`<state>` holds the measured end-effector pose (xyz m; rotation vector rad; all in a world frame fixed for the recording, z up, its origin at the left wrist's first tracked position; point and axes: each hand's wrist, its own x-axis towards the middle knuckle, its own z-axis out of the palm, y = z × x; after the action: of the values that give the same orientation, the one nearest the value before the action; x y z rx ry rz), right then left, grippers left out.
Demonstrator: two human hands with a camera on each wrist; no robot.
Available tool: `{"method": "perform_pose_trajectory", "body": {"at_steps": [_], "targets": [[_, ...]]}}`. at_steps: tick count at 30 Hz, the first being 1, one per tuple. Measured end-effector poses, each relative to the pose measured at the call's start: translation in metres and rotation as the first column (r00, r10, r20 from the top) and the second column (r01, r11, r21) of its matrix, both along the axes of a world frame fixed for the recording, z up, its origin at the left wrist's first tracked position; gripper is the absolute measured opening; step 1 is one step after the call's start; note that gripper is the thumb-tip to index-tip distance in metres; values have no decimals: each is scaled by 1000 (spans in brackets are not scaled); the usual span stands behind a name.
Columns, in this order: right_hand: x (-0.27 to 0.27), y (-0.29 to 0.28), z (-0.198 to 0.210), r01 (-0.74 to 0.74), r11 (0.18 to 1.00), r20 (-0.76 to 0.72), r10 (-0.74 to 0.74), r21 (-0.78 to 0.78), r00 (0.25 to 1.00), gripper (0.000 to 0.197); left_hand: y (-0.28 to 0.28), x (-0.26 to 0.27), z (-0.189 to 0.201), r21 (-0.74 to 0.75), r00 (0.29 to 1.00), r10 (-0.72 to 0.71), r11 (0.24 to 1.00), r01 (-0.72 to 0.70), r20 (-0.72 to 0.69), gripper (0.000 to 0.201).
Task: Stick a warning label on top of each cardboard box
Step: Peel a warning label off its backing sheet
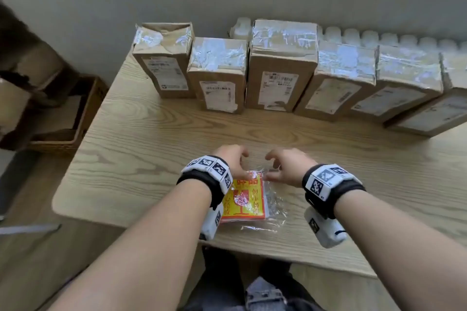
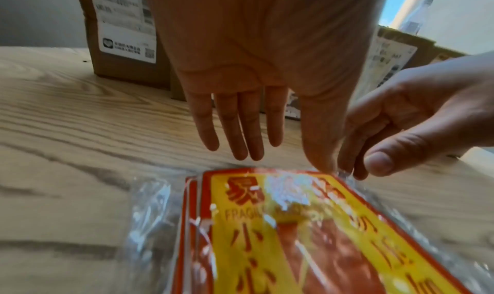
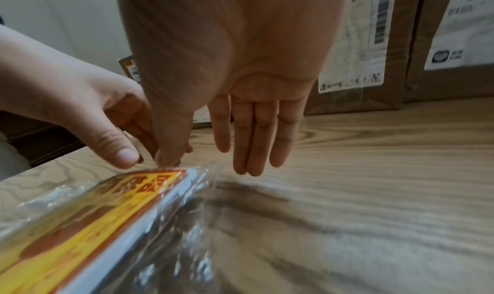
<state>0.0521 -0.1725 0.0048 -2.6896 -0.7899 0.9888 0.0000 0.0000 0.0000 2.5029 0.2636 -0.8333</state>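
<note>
Both forearms reached in from the bottom of the frame and met at the far edge of the labels' clear plastic bag (image 1: 271, 201), low and centre on the bench (image 1: 141, 139). The left hand (image 1: 231, 159) pinched that edge with thumb and forefinger, other fingers (image 2: 242, 127) straight. The right hand (image 1: 285, 165) did likewise. Inside the bag lay a stack of red-and-yellow warning labels (image 1: 243, 197), their print blurred. Six taped cardboard boxes (image 1: 280, 65) stood across the top, the rightmost cut off.
</note>
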Motion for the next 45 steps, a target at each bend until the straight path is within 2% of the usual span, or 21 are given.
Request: {"method": "perform_pose_trajectory", "body": {"at_steps": [3, 6, 9, 12, 14, 16, 19, 21, 23, 25, 26, 27, 30, 32, 35, 37, 39, 41, 45], "targets": [[-4, -1, -13, 40, 999, -38, -40, -15, 998, 68, -3, 0, -13, 2, 997, -45, 999, 45, -58, 75], [-7, -3, -23, 74, 997, -32, -75, -21, 997, 69, -8, 0, -23, 45, 995, -68, 996, 71, -68, 66], [-6, -4, -28, 78, 997, -4, -78, -29, 997, 54, -12, -1, -28, 88, 986, -106, 989, 117, -126, 55], [-6, -8, -31, 104, 994, -19, -105, -29, 994, 38, -13, -1, -32, 89, 979, -108, 988, 125, -175, 35], [-3, -13, -29, 181, 983, -45, -181, 4, 983, 31, -10, 3, -29, 29, 993, 4, 1000, 0, -122, 24], [1, -18, -23, 272, 961, -64, -269, 55, 961, 30, -3, 10, -24, -72, 974, 210, 974, -216, -84, 23], [7, -24, -7, 379, 914, -63, -374, 143, 925, 43, 10, 21, -10, -238, 869, 490, 839, -490, -60, 23], [10, -25, 2, 434, 878, -57, -431, 205, 900, 49, 17, 25, -1, -305, 814, 575, 764, -569, -78, 19], [12, -25, 9, 451, 862, -37, -456, 231, 889, 35, 22, 26, 6, -324, 791, 606, 734, -597, -82, 25], [16, -24, 17, 440, 864, -14, -450, 245, 893, 10, 24, 25, 17, -322, 786, 613, 730, -602, -80, 29], [17, -24, 21, 432, 865, -13, -443, 256, 896, 7, 23, 24, 22, -335, 791, 609, 736, -588, -51, 24], [18, -25, 25, 428, 864, -10, -442, 264, 897, 13, 22, 24, 26, -314, 816, 578, 771, -554, -22, 23], [21, -27, 34, 477, 820, -14, -498, 317, 867, 19, 21, 25, 34, -331, 811, 584, 770, -546, 21, 30], [22, -28, 39, 548, 741, -114, -551, 388, 826, 18, 24, 27, 35, -271, 864, 489, 853, -447, 115, 33], [22, -26, 45, 634, 582, -298, -572, 509, 764, 20, 27, 31, 45, -183, 905, 394, 913, -365, 161, 40], [22, -26, 48, 656, 501, -302, -615, 564, 729, 24, 26, 33, 58, -174, 905, 362, 928, -329, 224, 33], [25, -30, 49, 689, 455, -301, -663, 564, 685, 26, 24, 36, 67, -134, 911, 315, 948, -288, 267, 24], [26, -37, 49, 710, 449, -281, -700, 542, 657, 29, 20, 38, 70, -99, 922, 257, 966, -238, 290, 29], [23, -56, 53, 700, 563, -129, -732, 440, 669, 25, 6, 35, 73, -212, 917, 276, 952, -220, 289, 54]]}}
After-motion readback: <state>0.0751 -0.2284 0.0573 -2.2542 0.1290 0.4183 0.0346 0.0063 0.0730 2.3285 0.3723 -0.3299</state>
